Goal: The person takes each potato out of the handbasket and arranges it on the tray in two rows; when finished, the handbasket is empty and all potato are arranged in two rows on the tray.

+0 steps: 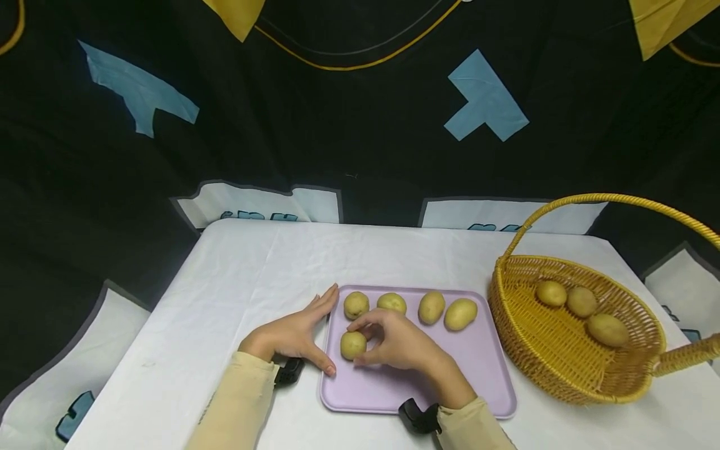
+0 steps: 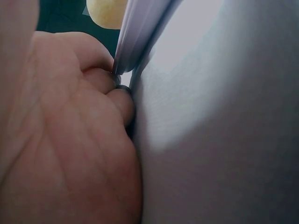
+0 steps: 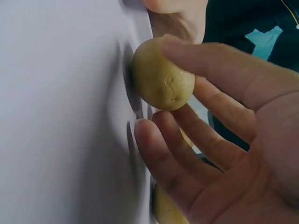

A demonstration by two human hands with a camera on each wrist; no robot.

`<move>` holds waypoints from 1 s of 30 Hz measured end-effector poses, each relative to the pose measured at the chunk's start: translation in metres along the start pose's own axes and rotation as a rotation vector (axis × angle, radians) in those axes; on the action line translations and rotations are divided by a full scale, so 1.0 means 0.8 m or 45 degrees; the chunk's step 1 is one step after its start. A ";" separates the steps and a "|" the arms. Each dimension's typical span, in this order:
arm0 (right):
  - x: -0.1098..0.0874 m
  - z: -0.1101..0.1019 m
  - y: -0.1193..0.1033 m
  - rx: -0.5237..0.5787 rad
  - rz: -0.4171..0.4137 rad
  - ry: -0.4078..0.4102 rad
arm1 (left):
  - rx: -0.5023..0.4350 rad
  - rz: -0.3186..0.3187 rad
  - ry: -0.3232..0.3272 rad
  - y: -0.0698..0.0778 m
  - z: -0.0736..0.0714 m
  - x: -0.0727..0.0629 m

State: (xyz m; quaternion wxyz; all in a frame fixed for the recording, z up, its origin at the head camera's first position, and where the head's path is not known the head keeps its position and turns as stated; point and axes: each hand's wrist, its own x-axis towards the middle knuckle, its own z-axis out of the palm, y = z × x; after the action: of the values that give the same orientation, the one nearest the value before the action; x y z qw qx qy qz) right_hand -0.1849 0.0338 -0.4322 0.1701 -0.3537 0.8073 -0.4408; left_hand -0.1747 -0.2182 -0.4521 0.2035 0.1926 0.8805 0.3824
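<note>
My right hand (image 1: pixel 405 344) pinches a small round potato (image 1: pixel 352 347) between thumb and fingertips at the left side of a lilac tray (image 1: pixel 467 381). In the right wrist view the thumb lies over this potato (image 3: pixel 156 77), which sits close against the tray, with fingers on its far side. My left hand (image 1: pixel 294 334) rests at the tray's left edge, fingers extended and thumb spread near the front left. From the left wrist view, its fingers touch the tray's rim (image 2: pixel 133 42) beside the white cloth. Several more potatoes (image 1: pixel 432 307) lie in a row along the tray's back.
To the right of the tray stands a yellow woven basket (image 1: pixel 525 347) with a tall arched handle (image 1: pixel 607 198). Three potatoes (image 1: pixel 607 330) lie inside it. A white cloth (image 1: pixel 253 269) covers the table, and a dark patterned curtain (image 1: pixel 337 137) hangs behind.
</note>
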 end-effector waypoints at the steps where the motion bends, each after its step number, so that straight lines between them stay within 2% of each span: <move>1: 0.000 -0.001 0.000 0.003 0.000 -0.007 | 0.000 0.000 -0.001 0.000 0.000 0.000; 9: -0.008 -0.015 -0.005 0.053 0.004 -0.003 | -0.018 0.012 0.003 0.001 0.002 0.000; 18: -0.022 -0.039 -0.008 0.224 -0.025 0.014 | -0.016 0.014 0.009 -0.001 0.005 -0.001; 26: -0.032 -0.058 -0.009 0.235 -0.077 0.055 | -0.026 0.033 0.015 0.001 0.003 -0.001; 30: -0.038 -0.070 -0.011 0.274 -0.067 0.068 | -0.028 0.037 0.021 0.001 0.003 -0.001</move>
State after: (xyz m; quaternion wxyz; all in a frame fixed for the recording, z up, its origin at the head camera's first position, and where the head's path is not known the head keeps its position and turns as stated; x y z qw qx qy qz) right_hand -0.1927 0.0858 -0.3953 0.1738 -0.3427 0.7500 -0.5384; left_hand -0.1726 -0.2169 -0.4530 0.1927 0.2000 0.8750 0.3966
